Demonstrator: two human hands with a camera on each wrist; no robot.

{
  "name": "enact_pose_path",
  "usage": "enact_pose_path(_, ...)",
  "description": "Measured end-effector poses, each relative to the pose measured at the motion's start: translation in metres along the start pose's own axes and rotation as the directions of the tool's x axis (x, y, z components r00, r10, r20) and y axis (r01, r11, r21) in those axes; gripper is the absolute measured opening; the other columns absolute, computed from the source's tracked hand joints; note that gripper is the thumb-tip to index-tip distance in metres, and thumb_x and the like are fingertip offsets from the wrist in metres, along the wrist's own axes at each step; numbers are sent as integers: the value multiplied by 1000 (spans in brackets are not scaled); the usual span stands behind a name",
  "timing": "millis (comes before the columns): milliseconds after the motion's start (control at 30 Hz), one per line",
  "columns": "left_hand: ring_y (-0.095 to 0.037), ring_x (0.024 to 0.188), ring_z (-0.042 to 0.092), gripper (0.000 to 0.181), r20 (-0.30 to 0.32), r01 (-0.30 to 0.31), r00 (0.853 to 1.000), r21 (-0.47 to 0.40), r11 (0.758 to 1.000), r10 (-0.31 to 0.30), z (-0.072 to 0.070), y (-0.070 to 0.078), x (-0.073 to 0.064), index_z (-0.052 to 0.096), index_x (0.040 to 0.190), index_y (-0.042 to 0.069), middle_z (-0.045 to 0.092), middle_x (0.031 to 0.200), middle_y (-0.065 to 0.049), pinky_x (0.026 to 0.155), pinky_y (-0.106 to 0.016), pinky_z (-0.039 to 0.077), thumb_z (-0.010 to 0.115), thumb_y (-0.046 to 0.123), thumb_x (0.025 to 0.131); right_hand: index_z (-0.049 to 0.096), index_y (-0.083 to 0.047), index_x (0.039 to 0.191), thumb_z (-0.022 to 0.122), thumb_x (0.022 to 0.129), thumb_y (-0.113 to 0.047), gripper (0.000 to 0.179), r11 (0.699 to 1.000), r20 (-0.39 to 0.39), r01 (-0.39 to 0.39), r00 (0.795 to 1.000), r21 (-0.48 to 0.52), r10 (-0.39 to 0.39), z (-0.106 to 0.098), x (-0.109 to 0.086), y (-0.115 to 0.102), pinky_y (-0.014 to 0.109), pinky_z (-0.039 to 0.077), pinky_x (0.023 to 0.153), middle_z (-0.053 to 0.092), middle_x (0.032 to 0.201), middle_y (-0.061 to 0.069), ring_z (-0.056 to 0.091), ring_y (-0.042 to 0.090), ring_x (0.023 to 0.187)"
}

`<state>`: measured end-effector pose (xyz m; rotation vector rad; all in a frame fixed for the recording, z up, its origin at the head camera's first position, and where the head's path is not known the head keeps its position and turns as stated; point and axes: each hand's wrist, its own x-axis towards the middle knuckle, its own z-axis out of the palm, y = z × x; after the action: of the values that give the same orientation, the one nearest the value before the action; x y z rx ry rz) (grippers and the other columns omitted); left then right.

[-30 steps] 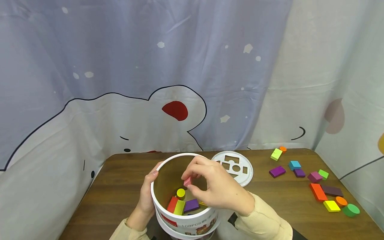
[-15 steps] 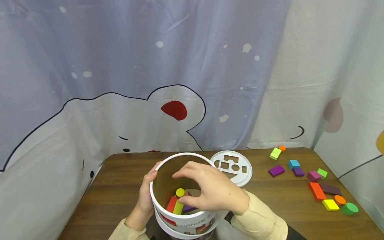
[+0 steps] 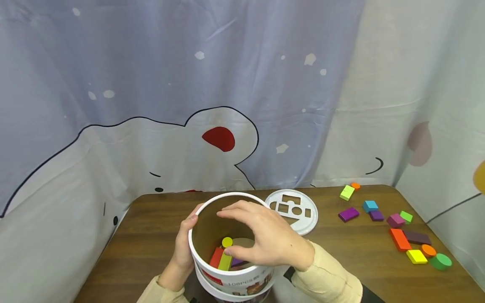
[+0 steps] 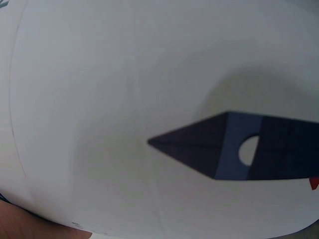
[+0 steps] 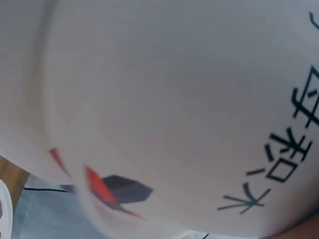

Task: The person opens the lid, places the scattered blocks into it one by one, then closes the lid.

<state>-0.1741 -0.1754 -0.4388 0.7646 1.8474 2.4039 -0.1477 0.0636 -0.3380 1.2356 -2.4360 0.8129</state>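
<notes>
My left hand [image 3: 183,244] holds the left side of a white toy-block bucket [image 3: 231,277], its thumb close to the rim. Over the bucket's mouth, from the right, reaches my right hand [image 3: 265,235], thumb and fingers spread apart with nothing between them. Inside lie a yellow cylinder [image 3: 227,242], a red block [image 3: 216,257], a yellow-green block [image 3: 225,261] and a purple block [image 3: 238,262]; the right hand hides part of the interior. The bucket's white outer wall fills the left wrist view and the right wrist view, where printed characters [image 5: 289,149] show.
A white lid [image 3: 308,223] with shaped cutouts lies behind the bucket on the wooden table [image 3: 151,235]. Several loose blocks lie at the right, among them a red block [image 3: 400,240], a green cylinder [image 3: 441,261] and a purple block [image 3: 348,214]. A printed curtain [image 3: 151,84] hangs behind.
A second ago my right hand pinched a small pink block over the bucket. Its fingers have since spread and released it inside; the hand now hides it. The left hand has kept its hold.
</notes>
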Motion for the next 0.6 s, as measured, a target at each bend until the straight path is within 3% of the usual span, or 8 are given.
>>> enact_pose_path(333,-19,130,53,55,-22,-7,1000,5,1000,7,1,1,-3,45,148,4,57,139,-3,112,-35,43,16,29,108,66,-17,133,81,87,-26,49,991,-149,81,987,108,-64,-2,-4,18,34,52,105,64,135,-3,63,11,125)
enact_pose_path(433,-19,131,53,56,-13,-25,1000,-1,1000,25,1,0,-2,45,149,5,57,140,-3,113,-33,42,15,28,108,69,-16,128,79,89,-21,41,991,-230,54,973,120,-25,-7,-8,34,34,52,104,66,131,-2,64,14,122)
enact_pose_path(600,-18,132,53,56,-2,-43,999,6,999,43,0,0,-2,45,149,5,57,141,-1,113,-33,42,15,26,108,73,-16,117,78,89,-14,29,989,-353,-93,927,111,127,-14,-21,81,29,53,94,69,118,-6,66,13,113)
